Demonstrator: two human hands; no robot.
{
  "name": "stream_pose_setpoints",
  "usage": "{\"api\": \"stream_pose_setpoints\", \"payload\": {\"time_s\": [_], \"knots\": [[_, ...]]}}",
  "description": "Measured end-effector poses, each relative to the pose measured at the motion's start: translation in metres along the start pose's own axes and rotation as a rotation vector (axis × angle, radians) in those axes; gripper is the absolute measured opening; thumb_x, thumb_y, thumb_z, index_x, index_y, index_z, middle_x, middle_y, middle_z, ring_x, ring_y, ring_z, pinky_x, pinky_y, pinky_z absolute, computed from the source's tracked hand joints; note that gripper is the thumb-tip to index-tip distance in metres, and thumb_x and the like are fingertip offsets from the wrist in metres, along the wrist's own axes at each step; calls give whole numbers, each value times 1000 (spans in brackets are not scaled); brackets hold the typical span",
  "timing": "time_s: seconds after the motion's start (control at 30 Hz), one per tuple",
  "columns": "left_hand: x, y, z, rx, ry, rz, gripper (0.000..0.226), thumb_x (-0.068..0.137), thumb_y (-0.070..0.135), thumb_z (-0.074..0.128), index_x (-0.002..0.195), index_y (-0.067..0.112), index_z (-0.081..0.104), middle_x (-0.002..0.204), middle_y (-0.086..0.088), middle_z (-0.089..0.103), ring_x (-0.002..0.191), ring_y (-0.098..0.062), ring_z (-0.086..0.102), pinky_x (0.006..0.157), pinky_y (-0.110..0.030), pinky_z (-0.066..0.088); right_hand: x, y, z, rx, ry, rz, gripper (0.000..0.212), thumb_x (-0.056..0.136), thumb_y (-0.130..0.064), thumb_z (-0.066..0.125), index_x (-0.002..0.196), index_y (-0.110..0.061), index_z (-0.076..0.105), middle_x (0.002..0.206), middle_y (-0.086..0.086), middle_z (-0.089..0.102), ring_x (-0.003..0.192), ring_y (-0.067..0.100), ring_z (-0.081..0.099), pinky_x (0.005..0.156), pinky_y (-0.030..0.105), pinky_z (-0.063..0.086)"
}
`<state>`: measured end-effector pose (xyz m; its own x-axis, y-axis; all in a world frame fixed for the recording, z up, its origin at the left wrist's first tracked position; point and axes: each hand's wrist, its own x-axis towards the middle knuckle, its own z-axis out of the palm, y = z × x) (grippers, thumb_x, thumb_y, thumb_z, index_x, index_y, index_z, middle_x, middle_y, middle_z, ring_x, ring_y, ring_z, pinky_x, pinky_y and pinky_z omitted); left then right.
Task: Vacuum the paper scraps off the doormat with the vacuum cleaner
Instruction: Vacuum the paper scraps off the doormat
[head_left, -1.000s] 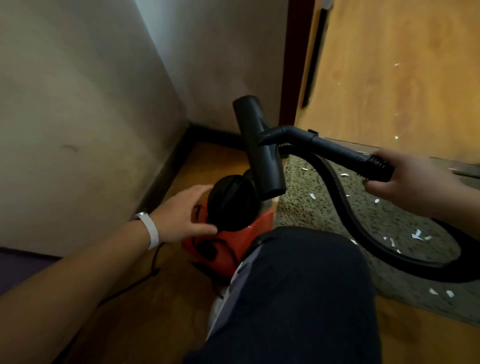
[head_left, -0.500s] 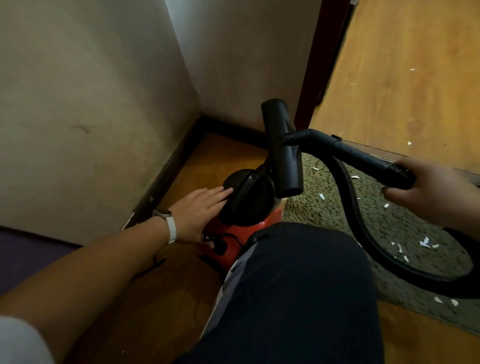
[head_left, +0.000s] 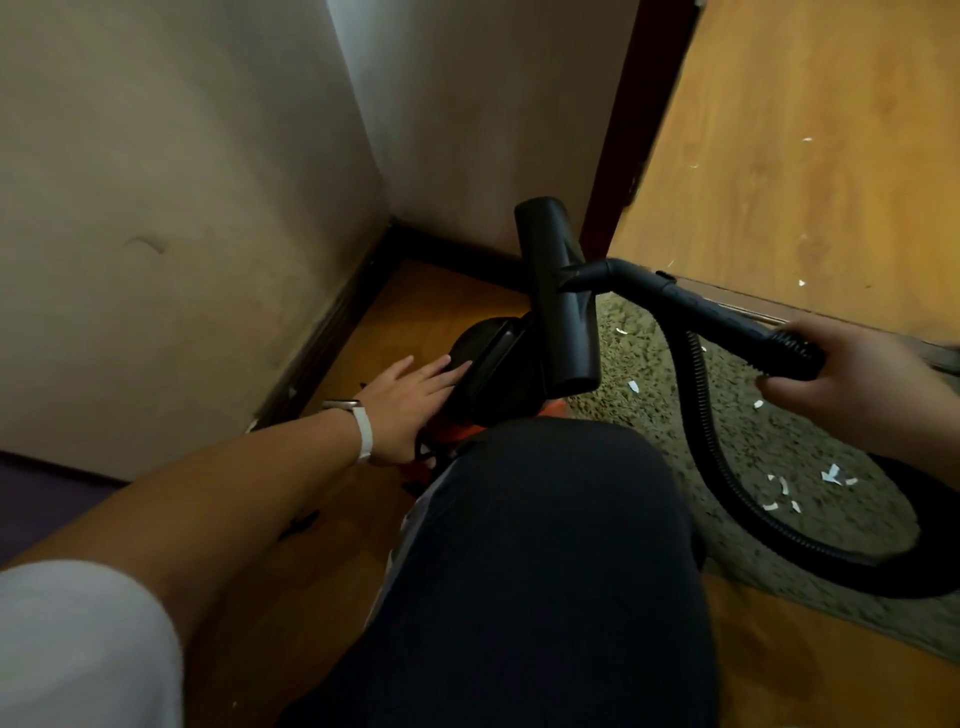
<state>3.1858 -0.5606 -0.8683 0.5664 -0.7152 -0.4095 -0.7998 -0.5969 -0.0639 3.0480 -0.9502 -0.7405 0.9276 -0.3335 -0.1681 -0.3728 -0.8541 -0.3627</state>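
A small orange-and-black vacuum cleaner (head_left: 488, 364) stands on the wood floor near the wall corner, partly hidden by my knee. My left hand (head_left: 410, 395) lies flat on its black top, fingers spread. My right hand (head_left: 852, 389) grips the black wand (head_left: 727, 322), holding the floor nozzle (head_left: 561, 296) raised above the mat's left edge. The ribbed hose (head_left: 717, 457) loops down over the speckled green doormat (head_left: 753, 431). White paper scraps (head_left: 831, 474) lie scattered on the mat.
My dark-trousered knee (head_left: 540, 561) fills the lower centre. Beige walls meet in a corner with a dark skirting board (head_left: 332, 332) on the left. A dark door frame (head_left: 618, 156) stands behind the nozzle, with a wooden door or floor (head_left: 810, 156) beyond carrying a few scraps.
My left hand has gone from cupping the vacuum's side to lying flat on its black top. The view has shifted left and closer; the wand stays raised in my right hand.
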Motion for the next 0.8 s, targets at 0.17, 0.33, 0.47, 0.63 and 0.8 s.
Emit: {"api": "stream_pose_setpoints", "payload": {"time_s": [0.17,0.33,0.47,0.63,0.8], "knots": [[13,-4,-9,9,-14,-25,94,89,47,59,156,27,-4,165,9,-6,151,-13,-6,121,-44,2,-7,16,-19,-8,23,65,34,81,-27,78,111,-30,62,81,1,66,64,21,65,61,41,59],[1,-2,-28,7,-8,43,99,86,60,57,155,25,-5,165,4,-2,151,-12,0,118,-33,-1,-13,42,-38,-1,81,148,32,83,-28,76,111,-25,62,77,0,65,63,19,63,51,28,45],[-7,-5,-61,-181,269,5,112,67,77,64,153,17,25,158,-6,29,141,-23,35,113,-40,28,-16,58,-47,32,125,204,32,84,-25,75,114,-21,64,73,-4,61,61,13,59,48,23,37],[57,46,-116,28,459,340,62,78,55,54,121,12,64,133,-17,57,109,-33,61,86,-42,53,-7,75,-54,101,159,254,30,85,-29,73,112,-23,62,78,-2,61,66,15,59,50,25,38],[172,144,-142,149,264,635,42,85,47,56,114,17,61,118,-6,61,102,-29,62,80,-38,50,11,102,-63,118,185,299,25,85,-33,71,105,-25,59,82,1,61,69,21,60,54,30,44]]}}
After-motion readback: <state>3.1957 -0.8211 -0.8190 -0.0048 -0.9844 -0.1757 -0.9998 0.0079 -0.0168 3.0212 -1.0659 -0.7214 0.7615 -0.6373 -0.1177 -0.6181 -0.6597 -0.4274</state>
